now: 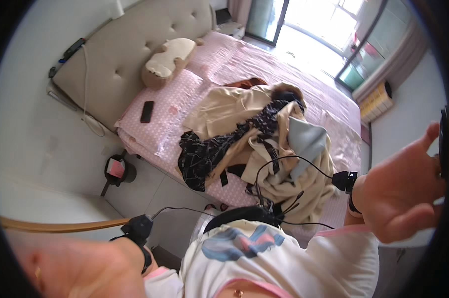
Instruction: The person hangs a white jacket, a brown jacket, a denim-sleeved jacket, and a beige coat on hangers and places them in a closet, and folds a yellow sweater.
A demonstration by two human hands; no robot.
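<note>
Both hands are raised, clear of the clothes heap (257,144) on the bed (224,64): right hand (403,193) spread and empty; left hand (70,268) blurred, grip unclear.

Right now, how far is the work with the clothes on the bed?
Nothing looks done: the clothes lie in one unfolded heap on the pink bed, beige pieces tangled with a dark patterned one. In hand: nothing that I can see; the right hand is raised and open, the left hand is low and blurred. The whole heap is left.
</note>
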